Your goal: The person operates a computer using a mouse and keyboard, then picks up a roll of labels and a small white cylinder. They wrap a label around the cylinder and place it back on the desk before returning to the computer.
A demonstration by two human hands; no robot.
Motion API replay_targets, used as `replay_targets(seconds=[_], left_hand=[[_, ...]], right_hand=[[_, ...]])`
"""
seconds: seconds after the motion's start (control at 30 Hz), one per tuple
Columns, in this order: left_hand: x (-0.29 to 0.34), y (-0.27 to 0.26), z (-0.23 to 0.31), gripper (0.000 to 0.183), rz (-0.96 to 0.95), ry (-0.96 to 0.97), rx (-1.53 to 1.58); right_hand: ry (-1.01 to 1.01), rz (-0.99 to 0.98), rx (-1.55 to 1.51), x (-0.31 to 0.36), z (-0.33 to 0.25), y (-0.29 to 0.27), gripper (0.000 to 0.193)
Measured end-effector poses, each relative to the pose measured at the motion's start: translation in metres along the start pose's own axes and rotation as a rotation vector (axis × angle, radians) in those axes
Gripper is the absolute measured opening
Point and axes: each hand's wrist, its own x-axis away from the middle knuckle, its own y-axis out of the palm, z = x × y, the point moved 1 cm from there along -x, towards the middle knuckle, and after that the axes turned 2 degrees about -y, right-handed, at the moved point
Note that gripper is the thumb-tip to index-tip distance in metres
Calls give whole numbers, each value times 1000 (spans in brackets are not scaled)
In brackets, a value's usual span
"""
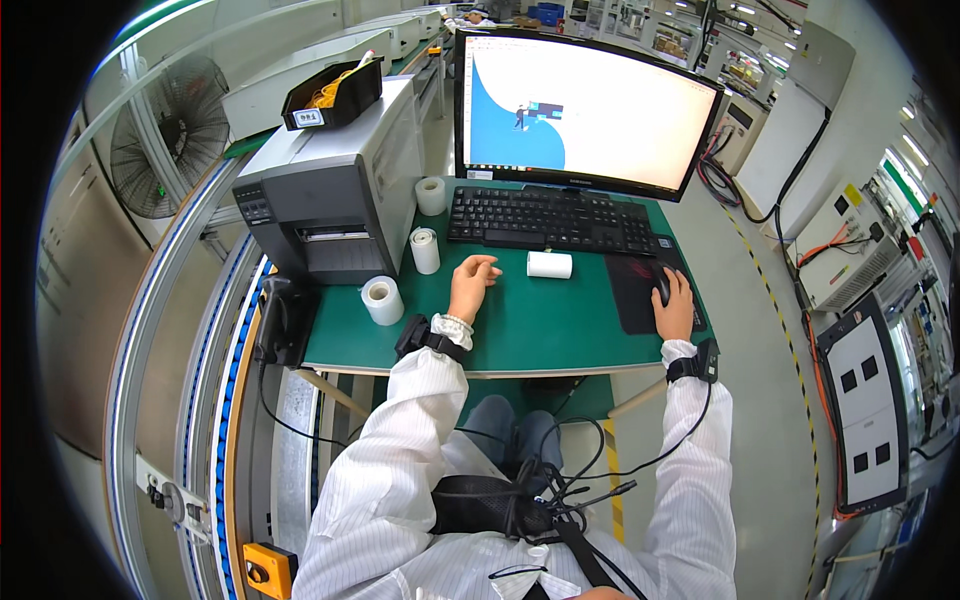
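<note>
Cables [558, 500] tangle before me; my left hand [470, 287] curls loosely, empty; my right hand [675, 305] cups a mouse [661, 288] near the table's [540, 335] right edge.

The wide fisheye view looks from the wearer's head, tilted down past the lap [495, 425] and forward across the green table [530, 335] to the screen [630, 115] near the top. It sits fairly near the left hand [471, 288] and right hand [675, 305], with straight edges bending toward its dark rim.
</note>
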Motion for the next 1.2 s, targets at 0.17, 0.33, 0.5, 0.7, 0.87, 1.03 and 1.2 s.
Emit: replay_targets(seconds=[0.17,0.33,0.5,0.7,0.87,1.03,1.2], left_hand=[[-1,-1,1,18,-15,70,-306],[14,13,26,19,-274,414,-1023],[94,72,62,26,-1148,734,-1084],[113,80,80,22,-1290,91,-560],[64,50,53,17,-489,578,-761],[40,12,22,24,-85,597,-951],[28,1,10,27,57,511,-968]], right_hand=[[4,2,-5,-1,-3,1,45],[-4,7,-31,-1,-5,3,45],[21,3,-39,1,0,-4,45],[-4,-4,-87,-1,-2,0,42],[14,9,-101,2,-1,2,39],[29,46,-89,0,-3,1,35],[63,64,-48,1,-3,2,31]])
